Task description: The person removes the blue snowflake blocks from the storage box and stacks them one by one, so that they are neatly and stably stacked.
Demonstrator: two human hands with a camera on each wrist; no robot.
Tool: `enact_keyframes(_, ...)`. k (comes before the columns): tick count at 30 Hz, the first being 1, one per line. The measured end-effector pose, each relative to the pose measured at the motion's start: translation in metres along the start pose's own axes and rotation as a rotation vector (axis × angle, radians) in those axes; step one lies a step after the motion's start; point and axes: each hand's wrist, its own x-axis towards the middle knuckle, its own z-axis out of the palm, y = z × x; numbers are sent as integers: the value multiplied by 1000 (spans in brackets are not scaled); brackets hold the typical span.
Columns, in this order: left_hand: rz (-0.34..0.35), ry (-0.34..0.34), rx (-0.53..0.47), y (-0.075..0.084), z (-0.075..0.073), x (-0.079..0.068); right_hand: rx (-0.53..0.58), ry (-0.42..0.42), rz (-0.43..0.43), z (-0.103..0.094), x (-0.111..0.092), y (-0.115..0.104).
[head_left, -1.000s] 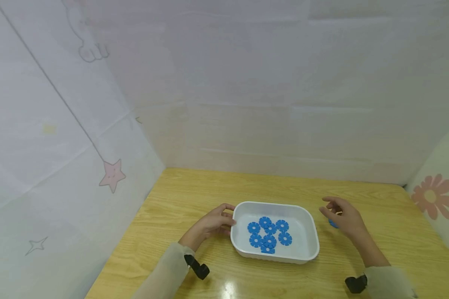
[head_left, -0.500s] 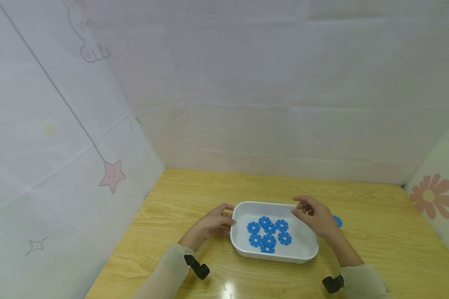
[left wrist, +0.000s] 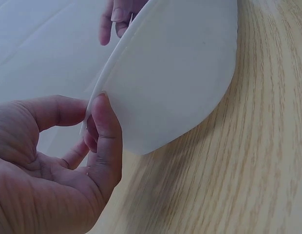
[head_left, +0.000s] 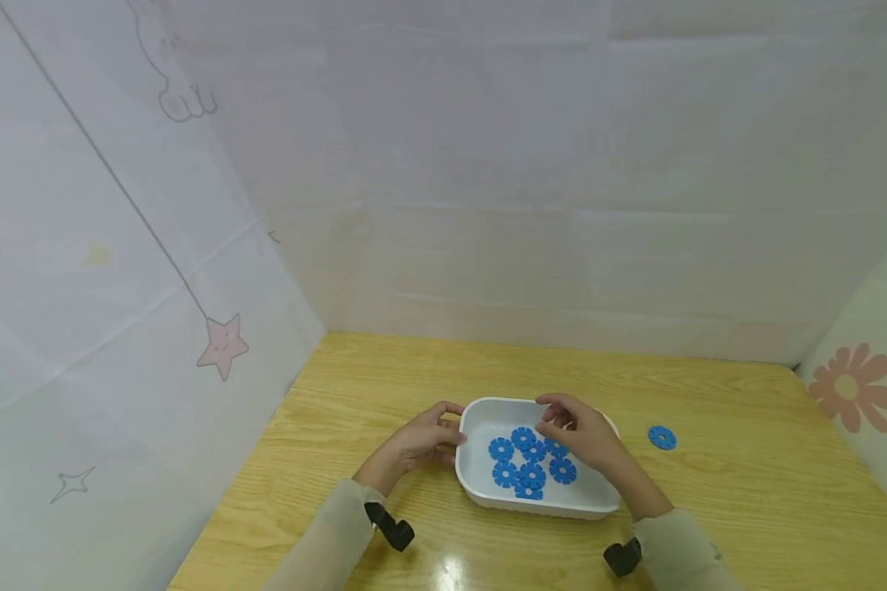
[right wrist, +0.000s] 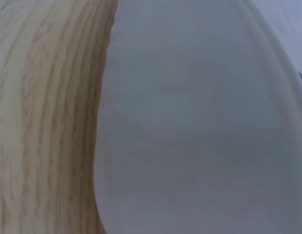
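Note:
My left hand (head_left: 427,435) pinches the left rim of a white plastic tray (head_left: 540,508); the left wrist view shows thumb and fingers on both sides of the rim. Inside the tray lie several blue notched discs (head_left: 504,474), flower-shaped with a hole in the middle, some overlapping. Over the tray's right half is my right hand (head_left: 582,433), its fingers loosely bent and thumb apart from the index finger, nothing visible between them. It partly covers one disc. The right wrist view shows the tray's outer wall (right wrist: 190,122), with the hand out of sight.
One more blue disc (head_left: 662,437) lies on the wooden table (head_left: 384,369) to the right of the tray. Pale printed sheets (head_left: 488,246) stand behind the table and at both sides.
My right hand has moved left from beside the loose disc on the table to above the tray, uncovering that disc. The left hand and the tray have stayed in place.

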Motion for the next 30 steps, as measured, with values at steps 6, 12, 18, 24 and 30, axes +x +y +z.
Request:
enact_keyframes(6, 6, -8, 8, 1, 0, -1, -14, -68, -18, 10, 5, -1)
enact_keyframes(12, 0, -1, 15, 1, 0, -1, -45, -150, -64, 19, 11, -3)
enact_keyframes(18, -1, 5, 26, 2, 1, -2, -61, -216, -82, 28, 18, 0)
enact_keyframes(24, 6, -1, 32, 2, 1, -3, -79, -248, -69, 36, 22, 4)
enact_keyframes(30, 6, 6, 32, 2, 1, -2, -136, -263, -58, 44, 25, 4)
